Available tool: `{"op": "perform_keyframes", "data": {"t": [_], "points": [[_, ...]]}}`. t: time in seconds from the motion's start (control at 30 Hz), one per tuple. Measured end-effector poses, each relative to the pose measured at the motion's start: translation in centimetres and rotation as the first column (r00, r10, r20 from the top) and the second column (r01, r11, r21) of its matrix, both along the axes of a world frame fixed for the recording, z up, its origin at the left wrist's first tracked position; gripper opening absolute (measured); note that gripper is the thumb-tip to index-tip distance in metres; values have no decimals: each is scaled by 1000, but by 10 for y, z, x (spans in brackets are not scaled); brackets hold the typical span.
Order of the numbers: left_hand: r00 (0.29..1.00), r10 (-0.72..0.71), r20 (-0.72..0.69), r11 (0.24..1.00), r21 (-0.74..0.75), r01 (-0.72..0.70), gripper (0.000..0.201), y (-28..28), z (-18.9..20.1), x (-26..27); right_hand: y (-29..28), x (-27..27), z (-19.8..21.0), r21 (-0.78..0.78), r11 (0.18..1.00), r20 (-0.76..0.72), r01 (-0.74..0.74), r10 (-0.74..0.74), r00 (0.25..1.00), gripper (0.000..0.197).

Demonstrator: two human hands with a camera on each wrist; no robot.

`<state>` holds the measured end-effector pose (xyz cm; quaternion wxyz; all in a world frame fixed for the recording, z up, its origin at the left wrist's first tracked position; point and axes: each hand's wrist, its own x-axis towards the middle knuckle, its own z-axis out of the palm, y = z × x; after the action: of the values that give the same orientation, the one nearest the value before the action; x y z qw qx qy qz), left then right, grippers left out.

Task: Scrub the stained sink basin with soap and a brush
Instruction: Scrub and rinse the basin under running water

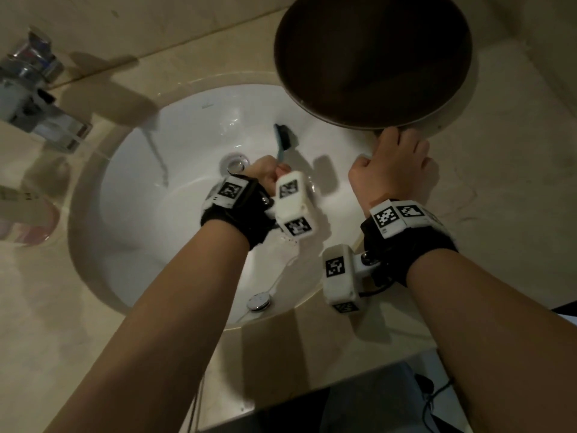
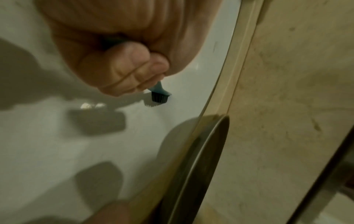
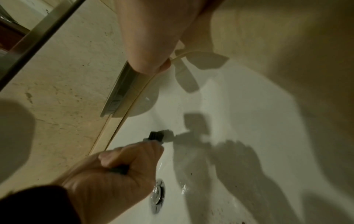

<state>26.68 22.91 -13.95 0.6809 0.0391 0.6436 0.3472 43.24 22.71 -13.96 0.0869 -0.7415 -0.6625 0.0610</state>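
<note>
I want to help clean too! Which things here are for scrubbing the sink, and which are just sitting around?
For the job:
brush, held in the left hand
sink basin
tap

Just sitting around:
brown bowl on the counter; the right hand touches its edge

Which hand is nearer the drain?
The left. The left hand holds the brush right beside the drain in the basin. The right hand rests apart, at the sink rim by the dark bowl.
</note>
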Motion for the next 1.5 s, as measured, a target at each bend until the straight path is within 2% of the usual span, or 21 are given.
{"op": "perform_keyframes", "data": {"t": [0.07, 0.13, 0.2, 0.27, 0.33, 0.4, 0.5, 0.57, 0.67, 0.77, 0.9, 0.93, 1.0, 1.07, 1.13, 1.2, 1.23, 1.3, 1.4, 1.47, 1.5], "points": [[997, -65, 32, 998, -25, 66, 24, 1, 4, 9, 0, 0, 1, -2, 1000, -1, 0, 0, 1000, 32], [998, -45, -53, 999, -29, 43, 21, 2, 5, 2, -1, -1, 1, -9, 1000, -4, 0, 0, 1000, 32], [998, 28, -62, 999, -29, -30, 29, 1, -1, -13, -1, -1, 1, -4, 1000, -12, 0, 0, 1000, 31], [982, 48, -183, 999, -14, -52, 34, 0, -4, -20, -1, 0, 1, 2, 1000, -33, 4, -4, 999, 31], [985, -10, -173, 998, -58, 0, 39, 2, -9, -23, -1, -1, 1, 2, 1000, -31, 8, -8, 999, 31], [982, -136, -134, 978, -175, 112, 47, 2, -9, -19, -1, -1, 2, -4, 1000, -26, 7, -7, 1000, 31], [904, -359, -233, 920, -250, 301, 44, -3, -6, -6, -1, -1, 4, -7, 1000, -43, 5, -5, 999, 32], [836, -445, -321, 890, -264, 372, 44, -10, -5, 0, 0, -1, 4, -33, 999, -46, 9, -11, 999, 33], [695, -538, -476, 842, -262, 472, 46, -18, -13, -5, 1, -2, 5, -61, 998, -72, 21, -26, 997, 34], [410, -668, -621, 697, -331, 635, 33, -21, -15, -19, 1, -1, 4, -48, 999, -67, 19, -22, 998, 34], [153, -638, -754, 695, -479, 537, 33, -31, -22, -61, 1, -1, 4, -49, 999, -63, 21, -24, 998, 35], [117, -628, -769, 704, -498, 506, 33, -34, -22, -72, 1, -1, 4, -49, 999, -59, 22, -24, 998, 34], [94, -630, -771, 709, -521, 475, 32, -37, -19, -83, 0, -2, 4, -42, 999, -47, 18, -20, 999, 34], [78, -628, -774, 693, -511, 508, 37, -33, -13, -81, 0, -1, 3, -34, 999, -42, 15, -16, 999, 33], [162, -619, -768, 685, -428, 590, 48, -28, -8, -67, 0, -1, 3, -27, 1000, -43, 14, -15, 999, 34], [299, -587, -752, 692, -275, 667, 44, -26, -7, -46, -1, -1, 3, -19, 1000, -40, 10, -11, 999, 34], [315, -614, -724, 670, -268, 692, 43, -26, -11, -36, -1, -1, 3, -13, 1000, -43, 10, -11, 999, 34], [269, -659, -702, 627, -317, 711, 43, -28, -19, -25, -1, -1, 3, -9, 1000, -49, 11, -11, 999, 35], [206, -663, -719, 664, -440, 604, 33, -37, -28, -40, -1, 0, 3, -5, 1000, -55, 9, -9, 998, 34], [255, -624, -738, 744, -463, 482, 30, -42, -30, -59, -2, -1, 3, 2, 1000, -53, 7, -7, 999, 34], [309, -613, -727, 763, -443, 471, 29, -44, -31, -67, -2, 0, 3, 3, 1000, -50, 5, -5, 999, 34]]}}
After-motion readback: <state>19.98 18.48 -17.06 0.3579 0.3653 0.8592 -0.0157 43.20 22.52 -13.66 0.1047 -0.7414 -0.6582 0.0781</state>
